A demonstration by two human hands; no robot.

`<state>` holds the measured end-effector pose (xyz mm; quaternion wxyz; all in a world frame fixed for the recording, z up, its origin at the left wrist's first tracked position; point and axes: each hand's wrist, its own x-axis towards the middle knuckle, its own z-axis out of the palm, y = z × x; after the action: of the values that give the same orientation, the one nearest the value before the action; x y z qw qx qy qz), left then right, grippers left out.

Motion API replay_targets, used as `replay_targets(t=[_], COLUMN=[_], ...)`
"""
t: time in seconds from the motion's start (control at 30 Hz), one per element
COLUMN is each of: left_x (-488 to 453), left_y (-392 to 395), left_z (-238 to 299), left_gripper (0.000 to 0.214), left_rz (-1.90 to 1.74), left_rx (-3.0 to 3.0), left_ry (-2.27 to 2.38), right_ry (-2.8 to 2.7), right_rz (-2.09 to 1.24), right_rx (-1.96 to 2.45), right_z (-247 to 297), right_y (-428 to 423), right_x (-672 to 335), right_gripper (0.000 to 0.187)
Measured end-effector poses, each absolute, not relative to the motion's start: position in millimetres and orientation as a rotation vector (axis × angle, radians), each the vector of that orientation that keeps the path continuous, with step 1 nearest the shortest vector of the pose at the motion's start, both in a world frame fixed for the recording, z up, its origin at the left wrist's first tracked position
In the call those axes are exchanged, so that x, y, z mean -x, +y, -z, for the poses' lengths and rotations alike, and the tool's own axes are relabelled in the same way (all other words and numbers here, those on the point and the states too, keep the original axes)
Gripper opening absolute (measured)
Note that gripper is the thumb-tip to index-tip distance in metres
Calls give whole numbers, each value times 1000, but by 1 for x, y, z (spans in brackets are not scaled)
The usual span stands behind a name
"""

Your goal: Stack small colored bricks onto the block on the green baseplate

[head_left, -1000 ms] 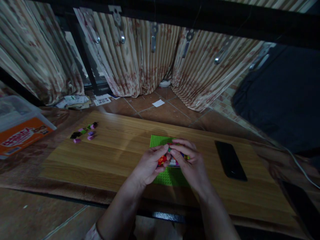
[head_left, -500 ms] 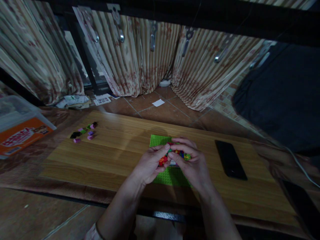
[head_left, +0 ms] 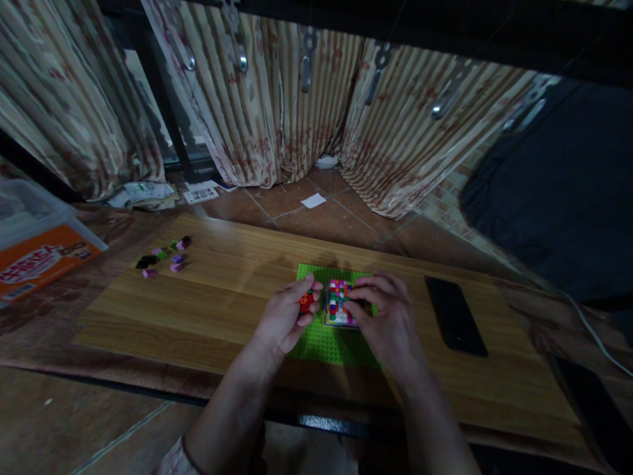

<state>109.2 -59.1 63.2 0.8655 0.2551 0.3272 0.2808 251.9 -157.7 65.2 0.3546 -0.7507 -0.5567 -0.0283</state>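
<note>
A green studded baseplate (head_left: 324, 346) lies on the wooden board. On it stands a block of small toy bricks (head_left: 339, 305) in white, pink, red, blue and orange. My left hand (head_left: 287, 313) is closed around several red bricks (head_left: 306, 301), just left of that block. Over the block's right side, my right hand (head_left: 388, 316) has thumb and forefinger brought together at its top. Between those fingertips is a small green brick (head_left: 347, 299), low against the studs; whether it touches them I cannot tell. The right part of the block is hidden by my right hand.
Loose pink, black, purple and green bricks (head_left: 161, 254) lie at the board's far left. A black phone (head_left: 455, 315) rests to the right on the wooden board (head_left: 222, 310). A clear box with an orange label (head_left: 44, 260) stands left of it. Curtains (head_left: 281, 112) hang beyond.
My hands have moved apart. The left one drew back leftward with the red bricks, and the right one now has its fingertips at the block's top, which shows more fully.
</note>
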Motion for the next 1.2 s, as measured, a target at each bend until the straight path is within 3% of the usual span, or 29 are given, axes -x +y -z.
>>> replay_targets(t=[0.5,1.2], left_x=[-111,-114], left_y=[-62,-64], left_z=[-59,-59], left_gripper=[20,18], left_rz=[-564,-553], left_rx=[-534,-524], left_ry=[675,683], right_ry=[-1375,-1488], right_rz=[-15,-65], right_rx=[1924,1875], right_z=[-60,-55], right_y=[-156,-161], right_x=[-253,-257], right_gripper=[13,7])
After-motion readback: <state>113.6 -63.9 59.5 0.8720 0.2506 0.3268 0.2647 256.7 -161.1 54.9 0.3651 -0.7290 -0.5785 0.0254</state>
